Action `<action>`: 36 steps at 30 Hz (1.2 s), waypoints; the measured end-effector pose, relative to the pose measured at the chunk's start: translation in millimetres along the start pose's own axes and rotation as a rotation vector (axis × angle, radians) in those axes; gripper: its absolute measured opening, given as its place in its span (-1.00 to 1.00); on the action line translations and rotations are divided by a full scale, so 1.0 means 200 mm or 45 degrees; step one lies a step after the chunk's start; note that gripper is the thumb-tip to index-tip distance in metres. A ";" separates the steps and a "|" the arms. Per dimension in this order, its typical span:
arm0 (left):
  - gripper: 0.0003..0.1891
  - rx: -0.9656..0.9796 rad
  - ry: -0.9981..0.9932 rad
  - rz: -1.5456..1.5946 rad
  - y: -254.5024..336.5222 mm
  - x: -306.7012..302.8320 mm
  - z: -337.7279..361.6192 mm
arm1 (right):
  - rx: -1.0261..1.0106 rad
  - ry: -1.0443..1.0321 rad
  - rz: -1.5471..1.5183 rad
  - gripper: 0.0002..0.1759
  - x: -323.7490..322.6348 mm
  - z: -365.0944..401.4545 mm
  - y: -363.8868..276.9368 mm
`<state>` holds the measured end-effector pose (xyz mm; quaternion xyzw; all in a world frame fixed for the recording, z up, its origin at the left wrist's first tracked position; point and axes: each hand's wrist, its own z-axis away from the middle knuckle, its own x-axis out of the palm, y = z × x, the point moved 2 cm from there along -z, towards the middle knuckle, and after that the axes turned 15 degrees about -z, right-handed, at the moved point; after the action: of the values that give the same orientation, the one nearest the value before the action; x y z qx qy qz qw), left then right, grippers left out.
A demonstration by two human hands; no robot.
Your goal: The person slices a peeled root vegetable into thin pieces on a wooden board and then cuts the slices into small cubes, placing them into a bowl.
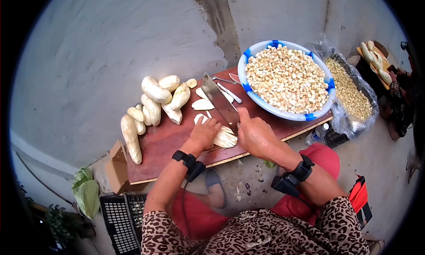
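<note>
My right hand (256,133) is wrapped round the handle of a cleaver (220,101), its broad blade tilted up and away to the left. Under the blade's near end lie pale peeled eggplant slices (226,139), cut into strips. My left hand (206,133) grips these slices from the left, fingers bent over them, partly hiding them. Just beyond are more flat slices (202,104) and a white-handled knife (230,93). Several whole peeled eggplants (156,90) are heaped on the left of the red-brown board (172,142).
A blue-and-white basin (244,80) full of small pale cubes stands at the board's right end. Beyond it is a plastic-lined crate (371,89) of cubes. A bottle (317,134) stands below. Black crates (116,224) are lower left. Another person (400,98) is far right.
</note>
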<state>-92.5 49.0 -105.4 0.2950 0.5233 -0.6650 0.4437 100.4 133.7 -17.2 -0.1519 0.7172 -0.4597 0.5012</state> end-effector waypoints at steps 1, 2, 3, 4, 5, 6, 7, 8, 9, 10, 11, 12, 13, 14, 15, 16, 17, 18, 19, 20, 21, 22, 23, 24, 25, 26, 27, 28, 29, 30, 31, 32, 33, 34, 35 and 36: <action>-0.38 -0.023 -0.025 0.013 0.00 -0.01 0.01 | -0.012 -0.002 0.005 -0.68 0.00 0.00 0.00; -0.41 -0.047 -0.049 0.028 0.00 -0.02 0.02 | -0.025 -0.004 0.013 -0.70 0.01 0.00 0.00; -0.42 -0.068 -0.038 0.047 0.00 -0.02 0.03 | -0.038 -0.007 0.022 -0.71 0.02 0.00 0.01; -0.43 -0.090 -0.026 0.067 0.00 -0.02 0.04 | -0.051 0.000 0.024 -0.71 0.03 0.00 0.02; -0.45 -0.113 -0.012 0.088 0.00 -0.01 0.05 | -0.066 0.007 0.028 -0.71 0.04 0.00 0.04; -0.44 -0.113 0.018 0.106 -0.01 0.01 0.06 | -0.081 0.013 0.032 -0.71 0.04 0.00 0.04; -0.43 -0.113 0.047 0.123 -0.02 0.02 0.07 | -0.052 -0.005 0.052 -0.73 0.04 0.00 0.04; -0.42 -0.114 0.077 0.141 -0.03 0.04 0.08 | -0.024 -0.024 0.072 -0.75 0.03 0.00 0.03; -0.42 -0.126 0.121 0.184 -0.03 0.07 0.09 | 0.002 -0.044 0.094 -0.76 0.03 0.00 0.02; -0.43 -0.140 0.167 0.228 -0.04 0.10 0.10 | -0.001 -0.056 0.114 -0.76 0.02 0.00 0.02; -0.43 -0.152 0.212 0.271 -0.04 0.12 0.12 | -0.003 -0.067 0.135 -0.76 0.02 0.01 0.04; -0.42 -0.181 0.236 0.302 -0.03 0.11 0.14 | -0.003 -0.078 0.156 -0.76 0.03 0.01 0.05; -0.41 -0.209 0.259 0.335 -0.02 0.09 0.16 | -0.015 -0.060 0.147 -0.77 0.03 0.02 0.06; -0.40 -0.239 0.283 0.369 -0.01 0.09 0.18 | -0.027 -0.045 0.140 -0.79 0.03 0.03 0.07; -0.40 -0.252 0.331 0.376 0.00 0.10 0.19 | -0.040 -0.029 0.133 -0.79 0.03 0.03 0.07; -0.40 -0.267 0.378 0.383 0.00 0.13 0.20 | -0.036 -0.041 0.155 -0.80 0.03 0.04 0.07; -0.39 -0.281 0.425 0.390 0.00 0.15 0.21 | -0.032 -0.053 0.178 -0.80 0.03 0.04 0.07; -0.39 -0.313 0.418 0.396 0.01 0.15 0.21 | -0.029 -0.066 0.202 -0.80 0.03 0.04 0.07; -0.40 -0.347 0.411 0.404 0.02 0.15 0.22 | -0.039 -0.069 0.225 -0.81 0.03 0.04 0.08; -0.40 -0.382 0.404 0.412 0.02 0.15 0.22 | -0.051 -0.073 0.249 -0.81 0.03 0.04 0.08; -0.39 -0.430 0.396 0.419 0.03 0.15 0.23 | -0.062 -0.076 0.272 -0.81 0.04 0.04 0.09; -0.38 -0.476 0.386 0.427 0.03 0.15 0.23 | -0.061 -0.094 0.309 -0.83 0.04 0.04 0.09; -0.37 -0.521 0.376 0.435 0.04 0.15 0.24 | -0.058 -0.110 0.346 -0.84 0.04 0.04 0.10; -0.37 -0.552 0.375 0.435 0.05 0.16 0.24 | -0.056 -0.127 0.384 -0.84 0.05 0.04 0.11; -0.37 -0.584 0.374 0.437 0.05 0.16 0.24 | -0.064 -0.118 0.394 -0.85 0.06 0.04 0.12; -0.36 -0.617 0.374 0.439 0.06 0.16 0.24 | -0.074 -0.109 0.406 -0.86 0.08 0.04 0.14; -0.35 -0.621 0.364 0.437 0.06 0.16 0.24 | -0.084 -0.101 0.418 -0.87 0.09 0.04 0.16; -0.34 -0.626 0.354 0.435 0.06 0.16 0.24 | -0.090 -0.101 0.439 -0.87 0.11 0.04 0.17; -0.32 -0.632 0.345 0.432 0.06 0.16 0.24 | -0.096 -0.101 0.461 -0.88 0.12 0.04 0.17; -0.30 -0.634 0.337 0.456 0.06 0.16 0.24 | -0.105 -0.100 0.483 -0.88 0.13 0.04 0.17; -0.28 -0.636 0.330 0.479 0.05 0.15 0.23 | -0.095 -0.108 0.487 -0.88 0.14 0.04 0.18; -0.25 -0.637 0.321 0.502 0.04 0.15 0.23 | -0.083 -0.115 0.491 -0.87 0.14 0.04 0.19; -0.23 -0.628 0.313 0.519 0.03 0.14 0.22 | -0.071 -0.122 0.495 -0.87 0.15 0.04 0.20; -0.21 -0.620 0.306 0.539 0.03 0.14 0.21 | -0.049 -0.135 0.501 -0.86 0.16 0.04 0.21; -0.19 -0.611 0.299 0.560 0.04 0.14 0.19 | -0.026 -0.149 0.509 -0.86 0.18 0.04 0.22; -0.18 -0.566 0.303 0.589 0.04 0.12 0.17 | -0.003 -0.164 0.518 -0.86 0.19 0.04 0.23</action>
<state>-94.1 8.2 -120.3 0.3776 0.6228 -0.3774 0.5720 100.7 128.8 -76.3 -0.0336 0.7001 -0.3377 0.6283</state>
